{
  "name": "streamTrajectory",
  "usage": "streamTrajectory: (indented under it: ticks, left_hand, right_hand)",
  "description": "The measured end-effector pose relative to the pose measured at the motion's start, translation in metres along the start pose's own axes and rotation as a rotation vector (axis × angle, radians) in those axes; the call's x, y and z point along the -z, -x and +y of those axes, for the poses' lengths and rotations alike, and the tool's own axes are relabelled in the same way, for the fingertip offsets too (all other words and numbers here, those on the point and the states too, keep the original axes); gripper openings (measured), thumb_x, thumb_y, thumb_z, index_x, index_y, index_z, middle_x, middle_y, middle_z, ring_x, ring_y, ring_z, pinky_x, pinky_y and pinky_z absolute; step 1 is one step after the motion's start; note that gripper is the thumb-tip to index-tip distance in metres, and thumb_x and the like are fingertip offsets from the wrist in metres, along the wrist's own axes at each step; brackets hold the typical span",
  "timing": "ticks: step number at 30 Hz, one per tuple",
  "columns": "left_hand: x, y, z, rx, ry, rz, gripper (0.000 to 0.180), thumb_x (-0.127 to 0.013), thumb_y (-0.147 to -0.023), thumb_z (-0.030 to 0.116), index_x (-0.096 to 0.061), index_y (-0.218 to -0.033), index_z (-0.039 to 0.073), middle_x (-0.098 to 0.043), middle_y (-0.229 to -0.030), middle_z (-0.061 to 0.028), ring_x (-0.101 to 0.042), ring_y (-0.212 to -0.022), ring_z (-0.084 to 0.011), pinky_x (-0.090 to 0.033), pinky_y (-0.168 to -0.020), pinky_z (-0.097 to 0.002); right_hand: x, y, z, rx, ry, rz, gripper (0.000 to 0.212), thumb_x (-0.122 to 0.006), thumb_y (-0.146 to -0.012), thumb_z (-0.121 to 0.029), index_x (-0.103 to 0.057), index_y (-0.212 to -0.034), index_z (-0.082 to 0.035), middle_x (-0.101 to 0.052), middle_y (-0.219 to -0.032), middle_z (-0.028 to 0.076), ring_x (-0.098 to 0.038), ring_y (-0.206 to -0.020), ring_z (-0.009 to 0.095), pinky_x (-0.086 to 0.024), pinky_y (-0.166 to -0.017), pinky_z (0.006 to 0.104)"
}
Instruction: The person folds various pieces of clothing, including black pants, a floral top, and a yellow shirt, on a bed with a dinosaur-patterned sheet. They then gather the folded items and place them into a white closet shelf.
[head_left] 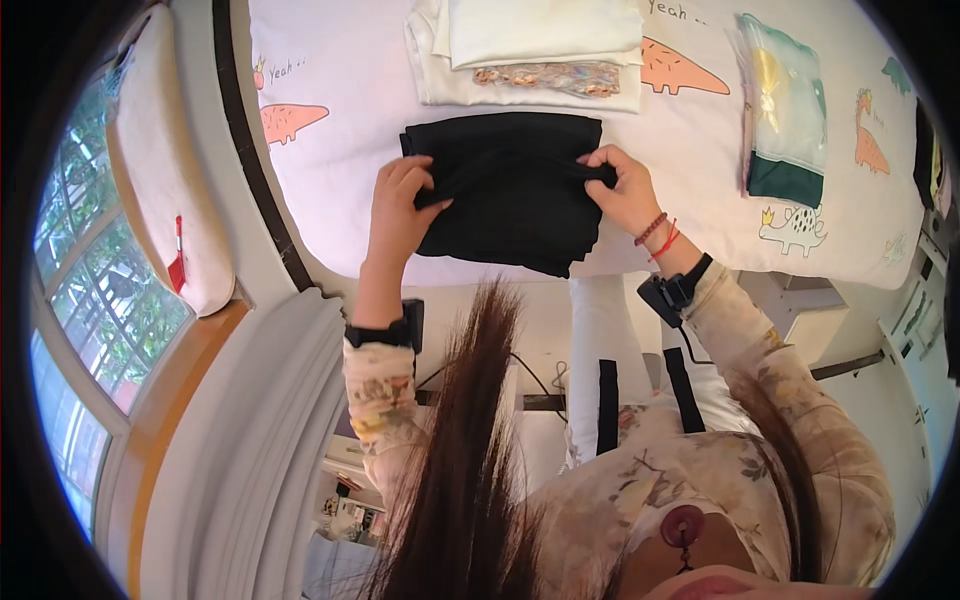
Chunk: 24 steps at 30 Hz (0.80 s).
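A folded black garment (510, 200) lies near the front edge of a pale pink bedspread (340, 200) printed with dinosaurs. My left hand (405, 195) pinches its left side, fingertips on the cloth. At the opposite side my right hand (625, 188) grips a fold of the same garment between thumb and fingers. The upper layer looks slightly bunched between the two hands. Just beyond it sits a stack of folded white clothes (540, 35), with a patterned piece (545, 80) showing at its near edge.
Toward the right of the bed lies a folded green and white cloth with a yellow bow print (785, 110). A window with a cushioned sill (165, 180) and a grey curtain (255, 420) stand at the left. A white cabinet (800, 310) is at the right.
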<state>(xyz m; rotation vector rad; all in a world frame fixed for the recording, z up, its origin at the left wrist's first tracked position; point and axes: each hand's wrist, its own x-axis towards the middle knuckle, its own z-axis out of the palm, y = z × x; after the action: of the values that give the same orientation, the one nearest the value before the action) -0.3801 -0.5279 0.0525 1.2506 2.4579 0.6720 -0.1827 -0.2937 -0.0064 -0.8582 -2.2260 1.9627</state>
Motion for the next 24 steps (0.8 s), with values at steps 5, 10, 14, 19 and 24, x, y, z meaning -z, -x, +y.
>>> streamTrajectory:
  ticks: [5, 10, 14, 19, 24]
  left_hand:
    - [0.053, 0.006, 0.073, 0.433, 0.18, -0.177, 0.028, -0.076, -0.062, 0.002, -0.058, -0.083, 0.002, -0.061, -0.073, -0.0082, -0.058, -0.068, -0.0214, -0.047, -0.062, -0.029]
    - [0.063, -0.026, 0.131, 0.131, 0.175, -0.143, 0.03, -0.074, -0.063, -0.001, -0.061, -0.089, 0.004, -0.061, -0.074, -0.0081, -0.057, -0.071, -0.0229, -0.047, -0.066, -0.0302]
    - [0.016, -0.072, 0.156, 0.067, 0.343, -0.154, 0.027, -0.073, -0.067, 0.001, -0.06, -0.091, 0.002, -0.062, -0.077, -0.0073, -0.055, -0.069, -0.0213, -0.046, -0.067, -0.0291]
    - [-0.11, -0.163, 0.193, 0.069, 0.36, -0.374, 0.029, -0.07, -0.078, 0.015, -0.055, -0.097, 0.001, -0.059, -0.08, -0.0096, -0.057, -0.072, -0.0191, -0.046, -0.067, -0.0288]
    - [-0.222, -0.199, 0.196, 0.026, 0.296, -0.172, 0.047, -0.075, -0.073, 0.032, -0.054, -0.094, -0.004, -0.059, -0.089, -0.0173, -0.056, -0.086, -0.0287, -0.044, -0.075, -0.0375]
  right_hand:
    - [0.048, 0.039, -0.042, -0.118, -0.094, -0.138, 0.026, -0.055, -0.071, 0.002, -0.053, -0.096, 0.0, -0.066, -0.09, 0.013, -0.064, -0.086, 0.017, -0.048, -0.075, 0.0259]
    - [0.121, 0.072, -0.057, -0.1, -0.083, -0.121, 0.036, -0.051, -0.07, 0.003, -0.055, -0.106, 0.001, -0.066, -0.096, 0.013, -0.065, -0.091, 0.019, -0.048, -0.078, 0.025]
    - [0.172, 0.092, -0.048, -0.07, -0.153, 0.019, 0.05, -0.043, -0.07, 0.009, -0.054, -0.118, 0.001, -0.063, -0.109, 0.012, -0.058, -0.103, 0.016, -0.042, -0.09, 0.0243]
    - [0.223, 0.119, 0.019, -0.218, -0.166, 0.215, 0.052, -0.041, -0.069, 0.012, -0.056, -0.118, 0.001, -0.061, -0.112, 0.012, -0.054, -0.105, 0.014, -0.04, -0.093, 0.024]
    - [0.241, 0.123, 0.088, -0.578, -0.051, 0.349, 0.044, -0.056, -0.069, 0.004, -0.057, -0.113, 0.0, -0.059, -0.103, 0.016, -0.058, -0.092, 0.025, -0.046, -0.081, 0.0304]
